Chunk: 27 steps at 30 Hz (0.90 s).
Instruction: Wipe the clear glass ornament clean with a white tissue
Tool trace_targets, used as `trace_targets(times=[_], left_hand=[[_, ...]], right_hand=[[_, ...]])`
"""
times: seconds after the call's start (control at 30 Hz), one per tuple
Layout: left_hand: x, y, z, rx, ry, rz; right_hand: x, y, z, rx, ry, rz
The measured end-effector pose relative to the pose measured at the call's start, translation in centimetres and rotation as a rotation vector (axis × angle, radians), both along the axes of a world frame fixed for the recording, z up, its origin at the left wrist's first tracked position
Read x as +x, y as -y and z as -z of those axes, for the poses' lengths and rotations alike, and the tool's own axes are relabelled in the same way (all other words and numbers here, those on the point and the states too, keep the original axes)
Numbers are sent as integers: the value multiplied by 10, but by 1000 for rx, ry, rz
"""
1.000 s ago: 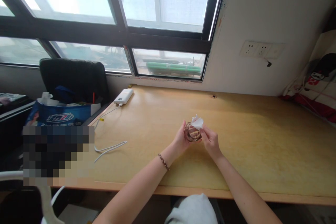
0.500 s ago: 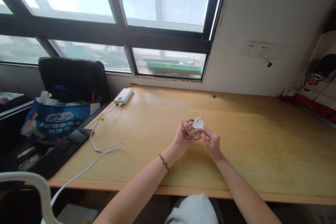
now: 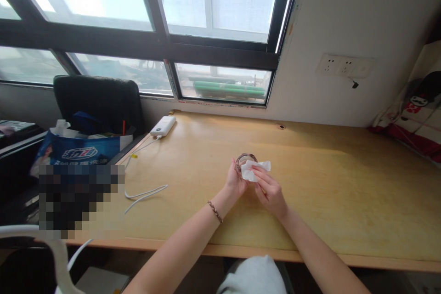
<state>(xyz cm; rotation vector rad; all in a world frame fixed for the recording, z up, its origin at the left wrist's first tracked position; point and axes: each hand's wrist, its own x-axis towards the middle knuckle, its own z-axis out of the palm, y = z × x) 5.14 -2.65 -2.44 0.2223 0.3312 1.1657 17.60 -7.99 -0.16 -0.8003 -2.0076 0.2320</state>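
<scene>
Nearest of all was the grey cloth [image 3: 253, 275] over the person's leg, below the edge of the surface [image 3: 327, 193]. From there the two forearms reached forward and came together, the left one with a braided bracelet [image 3: 215, 212] at the wrist.

At their ends was the round glass dish [image 3: 245, 159], ahead of the person and between the two hands, a little more to the left side. The left hand [image 3: 237, 183] was the nearer one: it held the dish, curled around its left and lower side. The dish, being round, showed no long axis, and its opening seemed to face up and toward the person. The right hand [image 3: 270, 190] came from the lower right, its fingers partly extended and laid upon the white tissue [image 3: 246, 173], which it held against the near right part of the dish (how firmly it pressed, one could not tell). The tissue was longer from left to right, and it covered part of the glass.

Farther, on the left of the surface, a white cable [image 3: 146, 189] lay bent, well apart from the hands. Beyond it a white power bank [image 3: 163, 126] lay near the far left corner, and behind everything stood the window [image 3: 220, 45].
</scene>
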Motion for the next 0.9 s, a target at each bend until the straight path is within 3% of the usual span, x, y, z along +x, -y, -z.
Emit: trace_targets(times=[0.1, 0.3, 0.57, 0.77, 0.9], left_hand=[[-1, 0, -3, -45, -38, -18], [0, 1, 4, -67, -72, 100], [2, 9, -8, 14, -82, 19], [-3, 9, -10, -51, -69, 70], [-4, 8, -9, -84, -70, 88]], right_hand=[[-7, 2, -2, 17, 102, -65], [-15, 2, 1, 57, 206, -95], [-5, -2, 1, 6, -16, 59], [2, -5, 3, -263, -301, 225], [3, -13, 6, -517, -635, 203]])
